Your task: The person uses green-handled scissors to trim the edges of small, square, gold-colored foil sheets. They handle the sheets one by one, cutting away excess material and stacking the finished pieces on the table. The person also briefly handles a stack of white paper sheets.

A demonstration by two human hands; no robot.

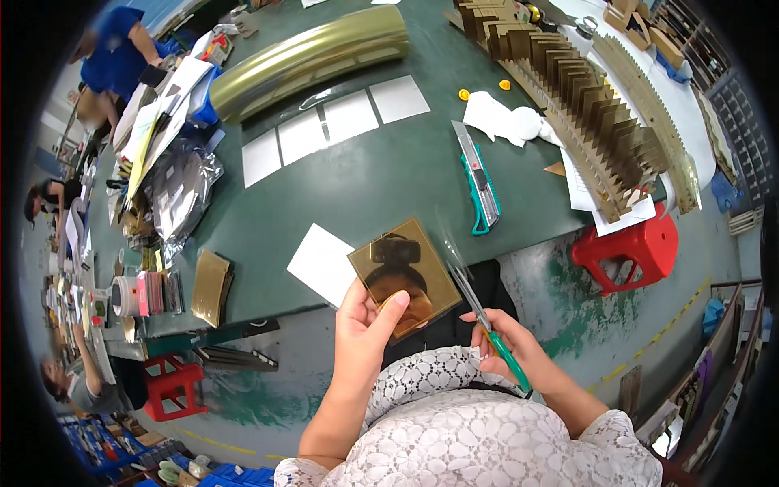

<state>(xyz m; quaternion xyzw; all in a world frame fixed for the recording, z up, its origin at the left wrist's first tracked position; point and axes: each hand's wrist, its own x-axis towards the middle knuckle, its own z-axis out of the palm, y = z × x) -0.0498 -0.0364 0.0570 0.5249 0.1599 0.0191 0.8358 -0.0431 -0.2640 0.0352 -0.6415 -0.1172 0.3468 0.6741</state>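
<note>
Thumb and fingers of the left hand (357,323) were clamped on a square gold plate (410,272), the thumb across its mirror-like face and the other fingers mostly hidden behind it. It was held tilted at the lower centre of the frame, near the edge of the green table (381,191). Right of it, the right hand (513,347) had its fingers closed around a long metal tool with a green handle (507,361), its slim end pointing up and left beside the plate, the tip blurred.

A white sheet (318,261) lay just left of the plate, partly behind it. Higher, right of centre, rested a teal cutter (480,183), and at left a stack of gold pieces (211,288). A shiny yellowish roll (312,63) filled the upper left of centre, above a row of pale rectangles (350,115). Gold notched strips (580,114) stood at upper right.
</note>
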